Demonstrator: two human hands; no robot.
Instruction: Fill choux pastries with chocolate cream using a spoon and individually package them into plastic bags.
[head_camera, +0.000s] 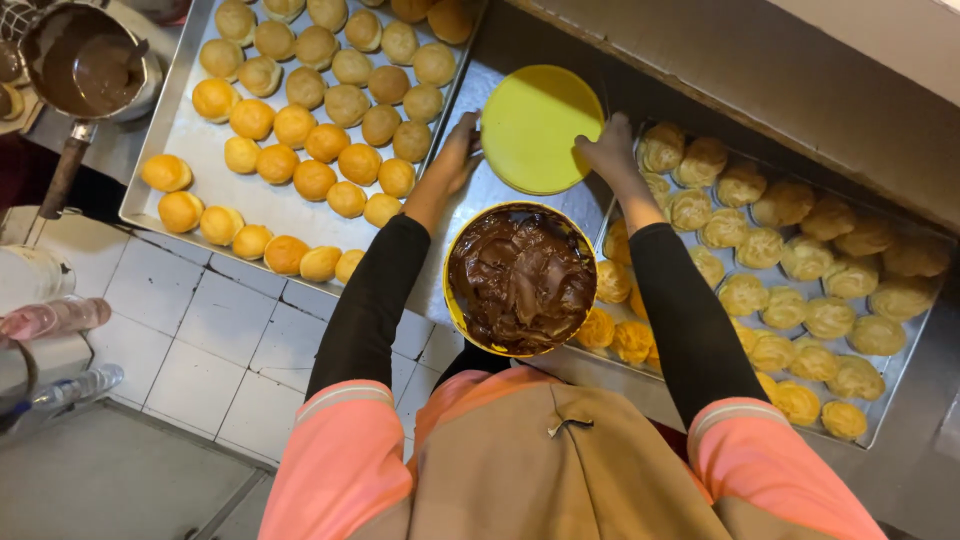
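Two bare hands reach forward from black sleeves with pink cuffs and meet at a round yellow plastic lid (540, 128), which lies flat on the steel counter (488, 195) between two baking trays. The left hand (456, 152) rests at the lid's nine o'clock edge and the right hand (608, 150) at its three o'clock edge; the fingers look loosely curled against the rim rather than spread wide, though whether they actually pinch it I cannot tell from above. Directly toward six o'clock from the lid, close against the person's body, sits a yellow tub (520, 280) filled to the brim with glossy, dark brown chocolate cream, swirled into thick folds; its mouth is uncovered, and the lid looks matched to it in colour and size. At ten o'clock a shiny metal tray (175, 125) holds rows of smooth, round, golden-brown buns (300, 125), their tops even and matte. At three o'clock a second tray (905, 375) carries paler cream puffs (800, 255) with rough, cracked, ridged crusts, packed close so they touch. Keeping the tub in the gap between the trays puts the filling within easy reach of both batches. At the far eleven o'clock corner a steel saucepan (85, 65) with a long handle holds more smooth brown chocolate. White floor tiles (220, 330) show at eight o'clock, with clear plastic bottles (60, 318) lying at the left edge.
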